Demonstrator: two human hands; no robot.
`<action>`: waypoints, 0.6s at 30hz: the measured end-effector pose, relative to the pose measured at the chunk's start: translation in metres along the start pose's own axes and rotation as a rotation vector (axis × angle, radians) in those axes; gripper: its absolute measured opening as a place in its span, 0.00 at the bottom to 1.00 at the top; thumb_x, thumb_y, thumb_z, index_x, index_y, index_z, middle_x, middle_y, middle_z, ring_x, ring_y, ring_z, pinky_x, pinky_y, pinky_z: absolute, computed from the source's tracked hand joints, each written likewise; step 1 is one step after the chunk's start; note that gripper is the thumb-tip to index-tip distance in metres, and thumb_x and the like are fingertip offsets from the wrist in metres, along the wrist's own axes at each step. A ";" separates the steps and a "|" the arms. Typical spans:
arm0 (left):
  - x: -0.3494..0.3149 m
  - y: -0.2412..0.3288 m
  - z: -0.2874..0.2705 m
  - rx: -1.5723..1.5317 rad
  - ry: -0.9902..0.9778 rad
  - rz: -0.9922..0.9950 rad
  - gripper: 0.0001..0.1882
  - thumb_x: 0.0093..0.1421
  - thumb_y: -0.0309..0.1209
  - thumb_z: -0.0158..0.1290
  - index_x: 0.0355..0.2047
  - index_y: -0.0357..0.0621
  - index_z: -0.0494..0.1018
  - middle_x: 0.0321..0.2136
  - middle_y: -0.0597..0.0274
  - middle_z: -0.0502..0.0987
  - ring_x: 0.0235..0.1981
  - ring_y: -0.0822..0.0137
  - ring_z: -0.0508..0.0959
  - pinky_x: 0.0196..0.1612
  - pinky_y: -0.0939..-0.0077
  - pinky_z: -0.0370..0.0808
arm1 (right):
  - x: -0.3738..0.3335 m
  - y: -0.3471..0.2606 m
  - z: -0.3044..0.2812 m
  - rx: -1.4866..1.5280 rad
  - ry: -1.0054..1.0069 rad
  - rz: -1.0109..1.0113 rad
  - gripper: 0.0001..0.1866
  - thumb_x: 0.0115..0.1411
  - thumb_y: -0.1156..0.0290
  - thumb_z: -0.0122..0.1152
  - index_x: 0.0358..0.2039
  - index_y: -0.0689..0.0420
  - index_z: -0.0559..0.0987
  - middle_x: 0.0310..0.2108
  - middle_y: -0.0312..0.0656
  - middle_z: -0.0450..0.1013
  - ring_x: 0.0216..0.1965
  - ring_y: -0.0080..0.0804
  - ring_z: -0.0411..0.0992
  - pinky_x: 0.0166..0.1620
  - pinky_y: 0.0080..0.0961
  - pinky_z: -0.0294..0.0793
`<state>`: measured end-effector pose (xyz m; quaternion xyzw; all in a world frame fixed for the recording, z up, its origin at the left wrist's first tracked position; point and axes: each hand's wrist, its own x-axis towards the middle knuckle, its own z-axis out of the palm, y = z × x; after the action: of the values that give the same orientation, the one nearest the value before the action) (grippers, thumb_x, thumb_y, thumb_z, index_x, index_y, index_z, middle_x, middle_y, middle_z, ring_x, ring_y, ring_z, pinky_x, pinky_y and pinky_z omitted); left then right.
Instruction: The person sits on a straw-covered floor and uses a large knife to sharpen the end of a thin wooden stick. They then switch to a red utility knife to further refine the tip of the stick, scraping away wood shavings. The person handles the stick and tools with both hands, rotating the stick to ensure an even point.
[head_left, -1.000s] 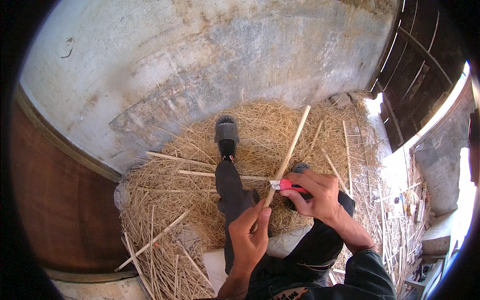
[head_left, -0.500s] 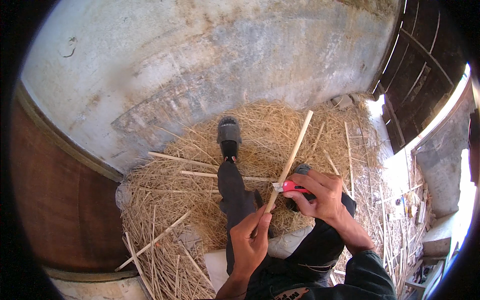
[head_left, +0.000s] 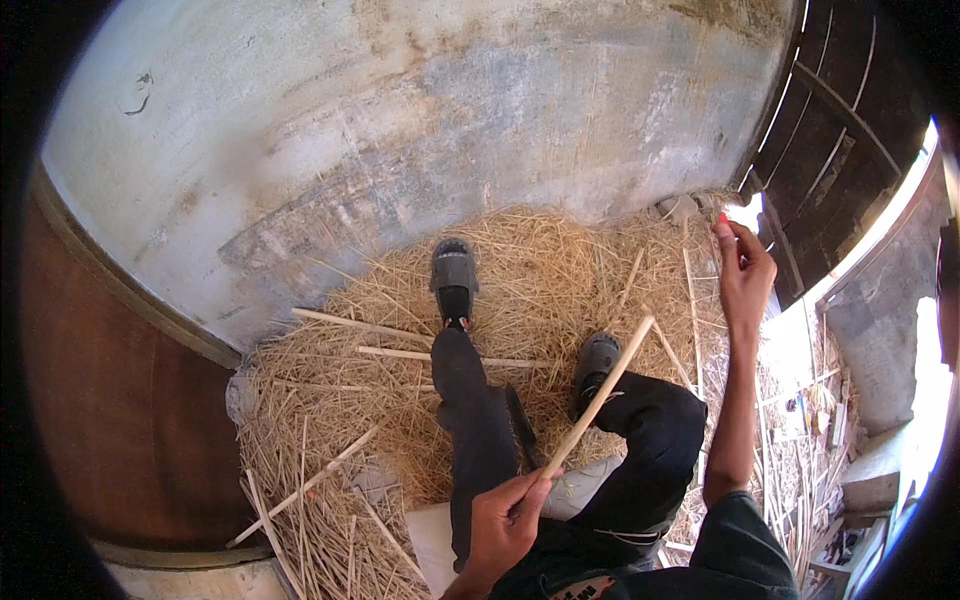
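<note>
The left hand (head_left: 503, 522) grips the lower end of a stick (head_left: 600, 398), which slants up over the right leg (head_left: 655, 410). The right hand (head_left: 746, 275), well apart near the straw's (head_left: 540, 255) upper right edge, pinches a mostly hidden red tool (head_left: 722, 217). The stick looks smoothly pared; its finish cannot be judged. Other sticks (head_left: 360, 324) lie loose toward the left edge, apparently waiting.

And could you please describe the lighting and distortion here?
In the head view, glare bleaches the gap beside the dark slatted boards; head view again: fisheye distortion bows the edge of the brown panel, and the corners fall black.
</note>
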<state>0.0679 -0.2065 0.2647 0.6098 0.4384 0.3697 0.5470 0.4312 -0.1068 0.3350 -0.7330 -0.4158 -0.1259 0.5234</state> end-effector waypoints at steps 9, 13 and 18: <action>0.042 0.005 -0.011 -0.131 0.029 -0.063 0.14 0.74 0.31 0.51 0.51 0.36 0.82 0.21 0.76 0.67 0.22 0.84 0.60 0.23 0.83 0.56 | -0.085 -0.069 -0.010 0.288 -0.497 -0.252 0.11 0.61 0.68 0.71 0.40 0.59 0.84 0.29 0.41 0.80 0.26 0.26 0.77 0.29 0.27 0.74; 0.045 0.015 -0.006 -0.177 0.059 -0.055 0.14 0.73 0.30 0.52 0.52 0.36 0.81 0.22 0.76 0.68 0.22 0.84 0.60 0.24 0.83 0.56 | -0.112 -0.071 0.001 0.263 -0.568 -0.579 0.15 0.52 0.61 0.78 0.38 0.53 0.85 0.26 0.36 0.77 0.21 0.33 0.76 0.24 0.27 0.74; 0.047 0.015 0.000 -0.025 0.131 0.084 0.13 0.72 0.30 0.54 0.50 0.35 0.81 0.25 0.69 0.76 0.23 0.83 0.64 0.24 0.83 0.60 | -0.123 -0.071 0.010 0.237 -0.597 -0.630 0.15 0.53 0.58 0.77 0.40 0.48 0.86 0.23 0.30 0.75 0.18 0.29 0.74 0.22 0.26 0.71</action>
<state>0.0855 -0.1628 0.2788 0.5950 0.4428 0.4370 0.5089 0.2991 -0.1489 0.3016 -0.5098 -0.7631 -0.0138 0.3969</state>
